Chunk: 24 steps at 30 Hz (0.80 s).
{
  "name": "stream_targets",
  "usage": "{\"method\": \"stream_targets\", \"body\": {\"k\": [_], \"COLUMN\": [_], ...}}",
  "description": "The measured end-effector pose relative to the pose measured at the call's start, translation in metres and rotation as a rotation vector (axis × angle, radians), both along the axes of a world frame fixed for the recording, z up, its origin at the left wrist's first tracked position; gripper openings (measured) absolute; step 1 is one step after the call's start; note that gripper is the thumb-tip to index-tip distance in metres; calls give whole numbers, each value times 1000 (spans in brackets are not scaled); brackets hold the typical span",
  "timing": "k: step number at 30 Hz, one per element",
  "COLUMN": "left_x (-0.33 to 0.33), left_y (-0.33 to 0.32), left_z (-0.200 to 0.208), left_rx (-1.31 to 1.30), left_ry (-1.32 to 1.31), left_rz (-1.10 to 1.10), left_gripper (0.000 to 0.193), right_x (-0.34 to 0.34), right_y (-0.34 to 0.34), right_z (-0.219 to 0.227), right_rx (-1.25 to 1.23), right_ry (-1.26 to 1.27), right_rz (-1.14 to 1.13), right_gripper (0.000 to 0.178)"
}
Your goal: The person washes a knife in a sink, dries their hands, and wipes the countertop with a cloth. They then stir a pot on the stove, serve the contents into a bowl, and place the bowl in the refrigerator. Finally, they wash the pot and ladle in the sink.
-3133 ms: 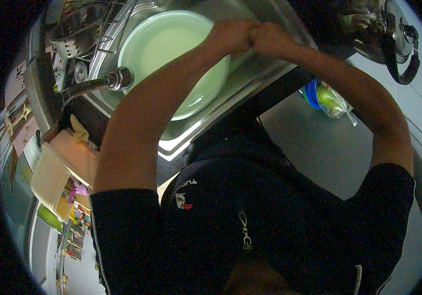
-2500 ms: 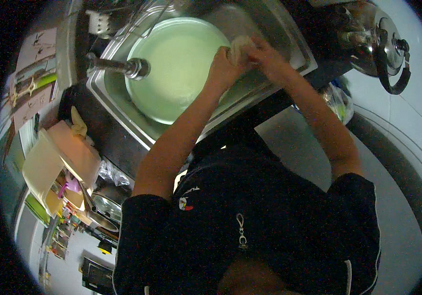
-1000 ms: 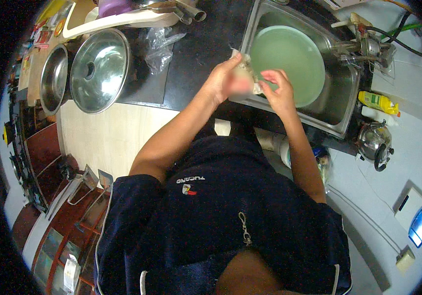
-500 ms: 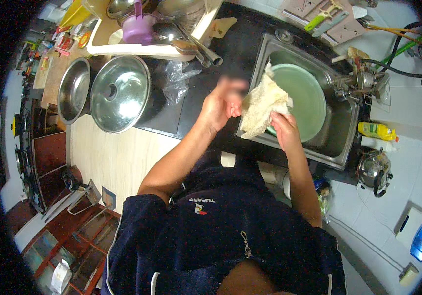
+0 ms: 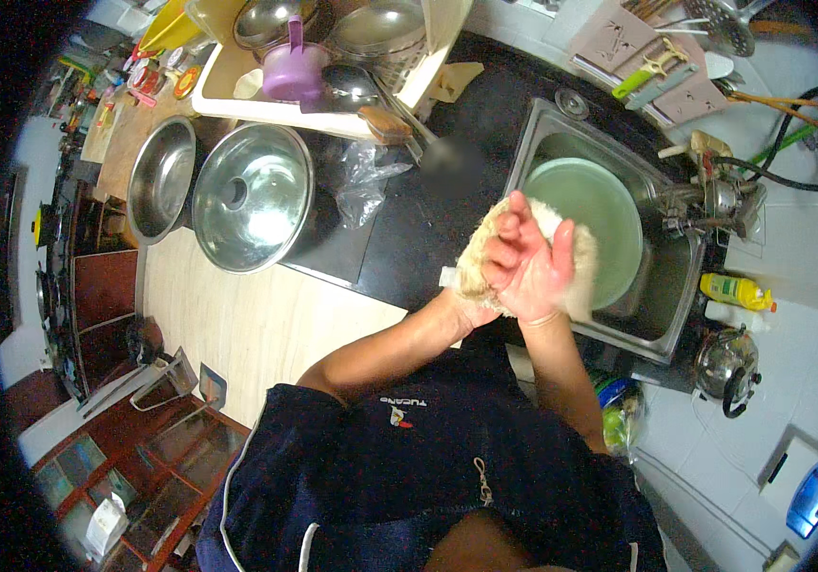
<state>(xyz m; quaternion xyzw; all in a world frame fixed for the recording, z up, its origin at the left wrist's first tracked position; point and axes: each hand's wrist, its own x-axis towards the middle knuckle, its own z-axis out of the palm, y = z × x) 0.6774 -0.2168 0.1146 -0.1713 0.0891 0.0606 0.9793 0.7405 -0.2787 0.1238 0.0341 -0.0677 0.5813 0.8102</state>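
A cream, fuzzy cloth (image 5: 474, 259) is bunched between my hands at the sink's near left corner. My left hand (image 5: 478, 312) holds it from beneath, its fingers hidden by the cloth and the other hand. Against the cloth lies my right hand (image 5: 535, 275), palm up, thumb spread and fingers loosely curled, gripping nothing. A loose flap of the cloth hangs blurred to the right of that palm. Just beyond is a round, pale green basin (image 5: 590, 205) that looks full of water, set in the steel sink (image 5: 664, 315).
Left on the dark counter are two steel bowls (image 5: 255, 229) and a crumpled clear plastic bag (image 5: 363, 181). Behind them, a cream tub (image 5: 333, 122) holds pans and a purple dipper (image 5: 295, 74). To the sink's right stand a tap (image 5: 714, 202), a yellow bottle (image 5: 733, 290) and a kettle (image 5: 725, 360).
My right hand has let go of the cloth and turned palm up. My left hand has come over to the cloth, and the cloth has moved nearer to me.
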Motion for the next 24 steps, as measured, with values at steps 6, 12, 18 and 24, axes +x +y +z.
{"method": "stream_targets", "body": {"k": [6, 12, 18, 24], "left_x": [-15, 7, 14, -3], "left_y": [9, 26, 3, 5], "left_z": [-54, -45, -19, -24], "left_rx": [209, 2241, 1873, 1236], "left_ry": [6, 74, 42, 15], "left_rz": [5, -492, 114, -201], "left_gripper": [20, 44, 49, 35], "right_x": [-5, 2, -31, 21], "right_y": [-15, -49, -21, -59], "right_z": [-19, -70, -59, -143], "right_rx": [-287, -708, -565, -146], "right_ry": [-187, -62, 90, 4], "right_rz": [102, -208, -452, -217], "right_gripper": [55, 47, 47, 49]}}
